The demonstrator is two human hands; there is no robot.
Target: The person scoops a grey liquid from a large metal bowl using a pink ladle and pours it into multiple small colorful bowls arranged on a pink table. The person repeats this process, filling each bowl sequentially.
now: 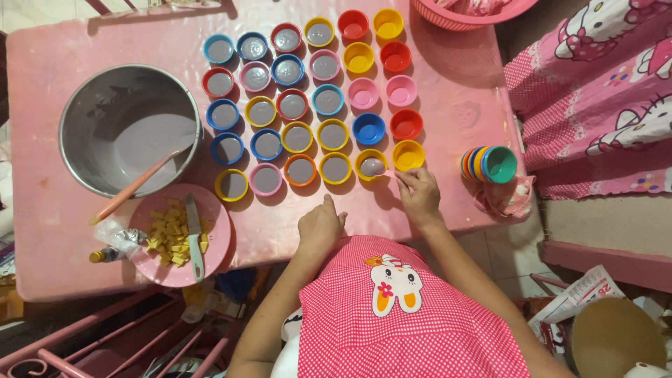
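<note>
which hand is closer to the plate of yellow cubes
Left. The left hand rests on the table just right of the pink plate; the right hand is farther right, holding a spoon over a yellow cup.

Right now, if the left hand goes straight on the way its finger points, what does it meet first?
The left hand rests on the pink table, finger pointing away from the body. Going straight on, it would probably first meet the yellow cup of grey batter in the nearest row.

table [448, 105]: cups [308, 105] in rows at centre | bowl [126, 129] left of cups | plate [178, 234] before bowl, knife [194, 238] on it | stacked cups [490, 164] right
</note>
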